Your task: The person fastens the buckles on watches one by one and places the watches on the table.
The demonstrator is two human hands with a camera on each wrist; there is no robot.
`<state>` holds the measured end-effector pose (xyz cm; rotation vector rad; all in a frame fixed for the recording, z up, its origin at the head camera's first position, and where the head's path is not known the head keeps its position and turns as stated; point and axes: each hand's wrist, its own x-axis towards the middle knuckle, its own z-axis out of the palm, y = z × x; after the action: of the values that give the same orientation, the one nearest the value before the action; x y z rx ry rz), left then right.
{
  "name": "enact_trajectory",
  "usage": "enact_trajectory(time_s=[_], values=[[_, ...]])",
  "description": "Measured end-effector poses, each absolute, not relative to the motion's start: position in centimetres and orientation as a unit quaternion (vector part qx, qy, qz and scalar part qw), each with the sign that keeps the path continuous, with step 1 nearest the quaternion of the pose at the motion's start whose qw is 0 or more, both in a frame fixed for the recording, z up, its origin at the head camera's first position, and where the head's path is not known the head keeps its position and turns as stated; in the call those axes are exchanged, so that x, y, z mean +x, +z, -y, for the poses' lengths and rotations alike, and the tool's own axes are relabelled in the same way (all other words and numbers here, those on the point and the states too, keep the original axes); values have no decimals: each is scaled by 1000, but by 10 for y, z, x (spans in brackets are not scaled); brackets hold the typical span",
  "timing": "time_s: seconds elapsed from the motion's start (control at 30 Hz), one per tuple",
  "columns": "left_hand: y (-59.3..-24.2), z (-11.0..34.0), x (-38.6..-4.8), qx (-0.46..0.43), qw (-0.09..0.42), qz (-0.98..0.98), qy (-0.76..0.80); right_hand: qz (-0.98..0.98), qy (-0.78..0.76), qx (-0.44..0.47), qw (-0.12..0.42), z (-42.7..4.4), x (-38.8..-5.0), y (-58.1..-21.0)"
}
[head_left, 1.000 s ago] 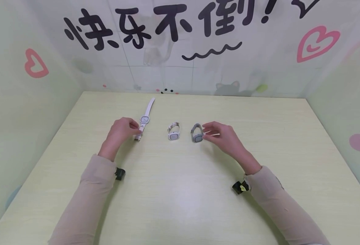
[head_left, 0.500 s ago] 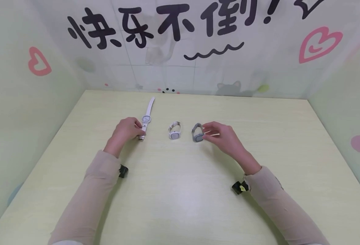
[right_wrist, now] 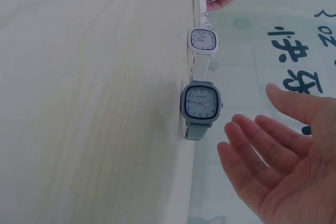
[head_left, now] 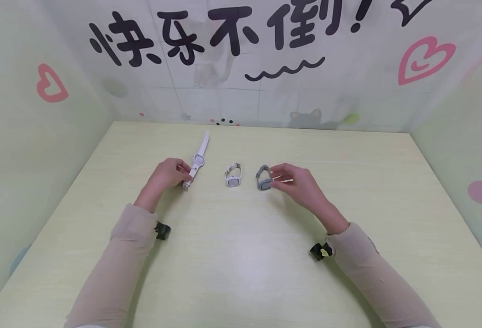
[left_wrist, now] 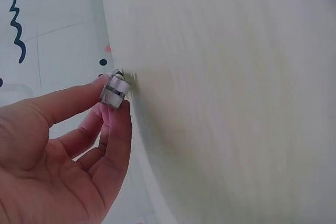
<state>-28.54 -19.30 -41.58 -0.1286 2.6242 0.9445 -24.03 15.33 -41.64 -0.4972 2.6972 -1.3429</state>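
My left hand (head_left: 169, 174) pinches the buckle end of a pale pinkish-white wristwatch (head_left: 199, 160), whose strap stretches out straight toward the back. In the left wrist view, thumb and fingers hold its metal buckle (left_wrist: 114, 92). A white wristwatch (head_left: 233, 181) stands in the middle with its strap fastened in a loop. To its right is a grey-blue wristwatch (head_left: 264, 184), also looped, its square dial facing me. My right hand (head_left: 296, 182) is beside the grey-blue watch; in the right wrist view its relaxed fingers (right_wrist: 247, 156) are apart from that watch.
The watches are on a pale wooden tabletop (head_left: 241, 255). Behind it rises a white printed backdrop (head_left: 208, 100) with large dark characters, and similar printed panels stand at both sides. A small black camera (head_left: 162, 231) is on the left wrist.
The pinkish-white watch in my left hand shifted slightly right, then a little back left, and now tilts more to the right. My right hand and the other two watches stay put.
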Motion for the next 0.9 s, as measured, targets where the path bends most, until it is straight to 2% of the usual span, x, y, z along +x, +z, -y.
enact_trajectory(time_s=[0.37,0.57,0.9], values=[[-412,194,-285,-24,134,-926,352,-882,-442,-161,42,-154,-240,-417],[-403,190,-281,-17,122,-922,367,-880,-444,-160,42,-155,-240,-418],[-388,184,-274,5,75,-923,376,-879,-448,-159,46,-155,-240,-418]])
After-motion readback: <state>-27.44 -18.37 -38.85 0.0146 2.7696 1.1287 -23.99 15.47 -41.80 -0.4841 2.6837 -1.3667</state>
